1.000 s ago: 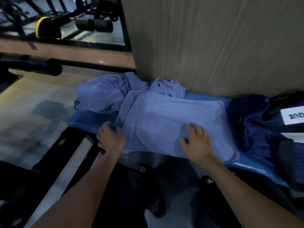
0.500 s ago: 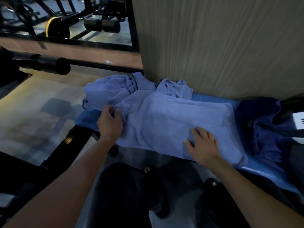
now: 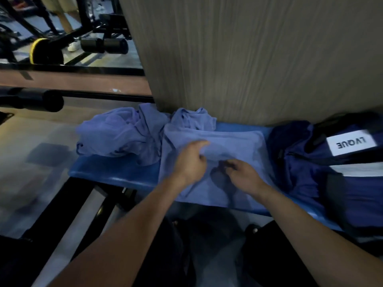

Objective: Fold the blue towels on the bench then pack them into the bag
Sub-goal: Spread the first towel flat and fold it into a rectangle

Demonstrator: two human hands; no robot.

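A light blue towel [image 3: 238,146] lies spread on the blue bench [image 3: 116,175]. My left hand [image 3: 190,160] grips the towel's left edge and holds it lifted over the towel's middle. Just to its right, my right hand [image 3: 242,172] rests on the towel with its fingers bent; a shadow hides whether they pinch the cloth. A heap of crumpled blue towels [image 3: 120,137] sits at the bench's left end. At the right end lies the dark blue bag [image 3: 310,168] with a white label.
A wood-grain wall panel [image 3: 248,59] rises right behind the bench. A black padded bar [image 3: 33,99] and gym machines with a yellow weight plate [image 3: 44,52] stand to the left. My dark-clothed legs [image 3: 186,255] are below the bench's front edge.
My left hand has carried the towel's left edge rightward over the middle, folding it. My right hand slid left and up to meet it. The view has swung right, showing more of the bag.
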